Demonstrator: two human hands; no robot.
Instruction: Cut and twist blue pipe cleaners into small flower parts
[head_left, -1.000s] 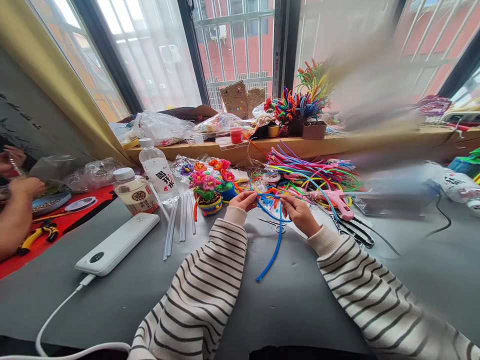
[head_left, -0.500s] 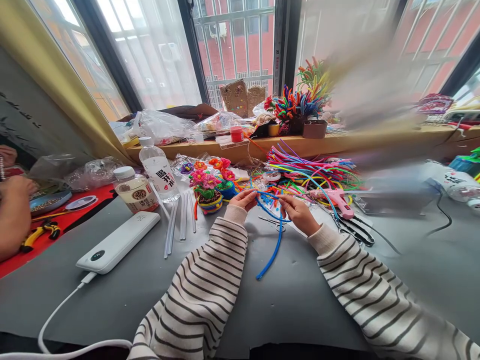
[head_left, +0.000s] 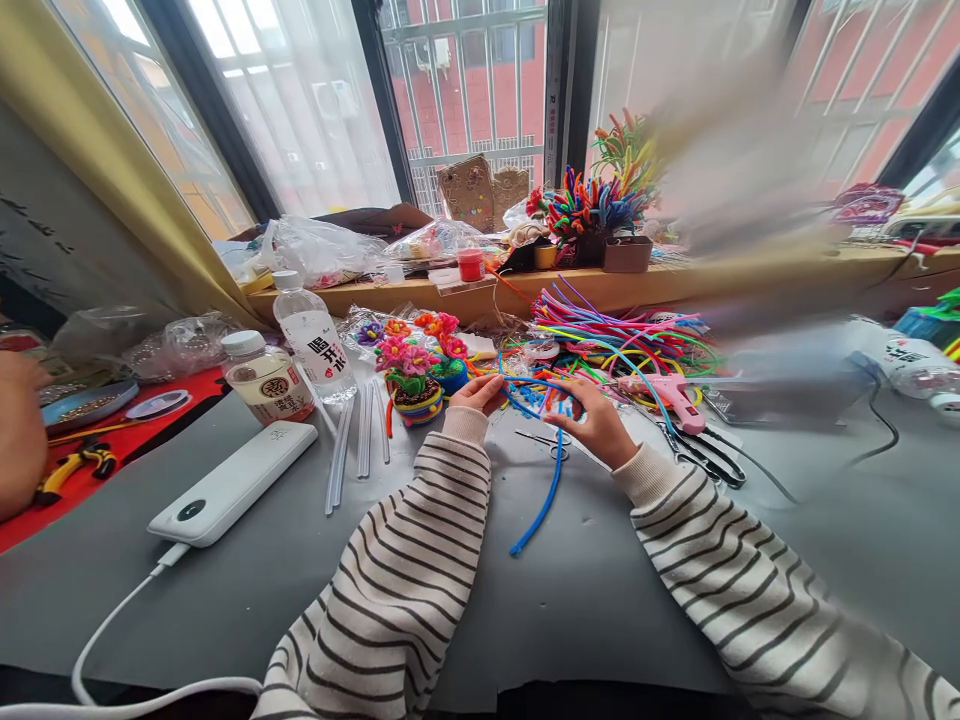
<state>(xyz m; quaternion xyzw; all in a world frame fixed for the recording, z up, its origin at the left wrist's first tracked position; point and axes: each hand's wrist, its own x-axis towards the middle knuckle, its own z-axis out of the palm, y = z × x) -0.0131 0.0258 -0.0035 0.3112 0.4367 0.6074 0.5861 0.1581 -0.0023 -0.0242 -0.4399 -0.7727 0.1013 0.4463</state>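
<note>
A blue pipe cleaner point(head_left: 541, 515) is bent into a loop between my hands, its long tail hanging down over the grey table. My left hand point(head_left: 481, 394) pinches the loop's left side with thumb and fingers. On the other side, my right hand point(head_left: 592, 418) has its thumb and fingers closed round the loop. Scissors point(head_left: 553, 447) lie on the table just beneath. Short blue pieces are scattered behind the loop, partly hidden by it. To the left of my left hand stands a small pot of pink pipe-cleaner flowers point(head_left: 409, 375).
A pink glue gun point(head_left: 667, 398) and black-handled pliers point(head_left: 712, 462) lie at right, before a heap of coloured pipe cleaners point(head_left: 622, 325). At left are a white power bank point(head_left: 234, 482), clear glue sticks point(head_left: 342, 460) and a water bottle point(head_left: 315, 340). Another person's arm point(head_left: 19, 435) shows far left.
My right hand has shifted its hold, its fingers now more spread around the loop. The loop looks wider and flatter. The other person's hand has moved left, partly out of view.
</note>
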